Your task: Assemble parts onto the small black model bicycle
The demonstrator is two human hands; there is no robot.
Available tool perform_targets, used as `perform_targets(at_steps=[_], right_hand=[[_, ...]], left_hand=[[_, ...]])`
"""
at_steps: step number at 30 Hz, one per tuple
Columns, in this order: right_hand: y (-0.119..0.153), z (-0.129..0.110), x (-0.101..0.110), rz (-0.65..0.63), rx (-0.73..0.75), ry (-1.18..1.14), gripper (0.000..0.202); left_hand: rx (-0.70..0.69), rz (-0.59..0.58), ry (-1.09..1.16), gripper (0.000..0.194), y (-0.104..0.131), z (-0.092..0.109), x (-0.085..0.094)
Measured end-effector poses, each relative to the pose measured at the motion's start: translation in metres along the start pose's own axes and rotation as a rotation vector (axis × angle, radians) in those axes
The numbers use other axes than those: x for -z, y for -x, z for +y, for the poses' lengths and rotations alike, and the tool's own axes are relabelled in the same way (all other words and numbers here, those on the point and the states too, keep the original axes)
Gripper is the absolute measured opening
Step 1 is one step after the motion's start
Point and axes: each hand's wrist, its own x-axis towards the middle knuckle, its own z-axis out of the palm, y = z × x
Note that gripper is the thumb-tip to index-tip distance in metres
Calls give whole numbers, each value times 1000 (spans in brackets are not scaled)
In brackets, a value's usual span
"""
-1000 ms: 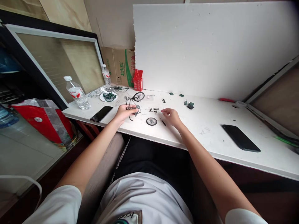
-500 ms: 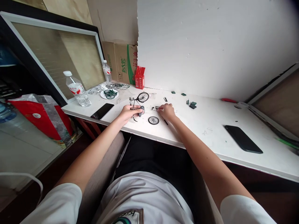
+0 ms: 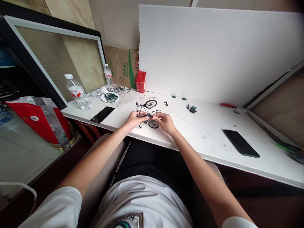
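Observation:
Between my two hands is a small black model bicycle [image 3: 142,109], one spoked wheel [image 3: 151,104] fitted at its far end. My left hand [image 3: 136,120] is closed round the frame near the chainring. The fingers of my right hand [image 3: 164,122] pinch together at the bicycle's near end, by the chainring; what they hold there is too small to make out. A loose spoked wheel [image 3: 154,124] lies on the white table just below my right fingertips. Tiny black parts [image 3: 158,111] lie behind my right hand.
At the left stand a water bottle [image 3: 77,91], a phone [image 3: 103,114] and a white plate [image 3: 117,99] with green model parts. Green pieces [image 3: 193,109] lie to the right, and a black phone [image 3: 241,143] beyond them. A red box [image 3: 140,83] stands at the back.
My right hand has moved left, from the small parts on the table to the bicycle. The left hand still holds the frame. The view has shifted slightly.

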Motion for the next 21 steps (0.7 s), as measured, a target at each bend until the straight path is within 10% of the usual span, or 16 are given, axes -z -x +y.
perform_targets(at_steps=[21], right_hand=[[6, -2, 2, -46, -86, -62, 55]], left_hand=[[-46, -24, -51, 45, 5, -12, -6]])
